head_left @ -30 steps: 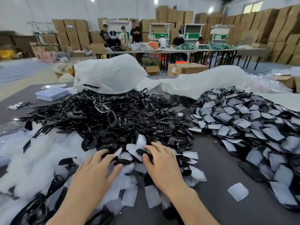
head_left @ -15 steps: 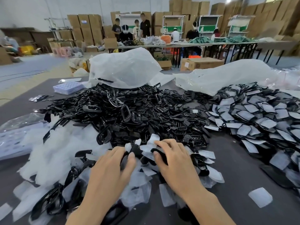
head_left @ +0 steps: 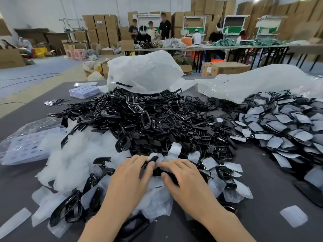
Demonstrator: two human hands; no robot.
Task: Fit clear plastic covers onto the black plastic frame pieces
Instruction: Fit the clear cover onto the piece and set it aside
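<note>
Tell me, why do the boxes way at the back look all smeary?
Head view: the cardboard boxes at top right are smeared by blur; the wide lens bends the edges; light glints off the shiny black frames.

Warehouse-style packing floor — stacked cartons [head_left: 104, 27], long worktables [head_left: 209, 48] with workers, heaped black frame pieces [head_left: 157, 119].

No writing is showing clearly enough to read. A white label is sitting on the brown cardboard box [head_left: 225, 68] beyond the far edge of the grey table [head_left: 262, 172], and a blue sticker is showing on a stacked brown carton [head_left: 100, 23]; both are blurring past reading.
</note>
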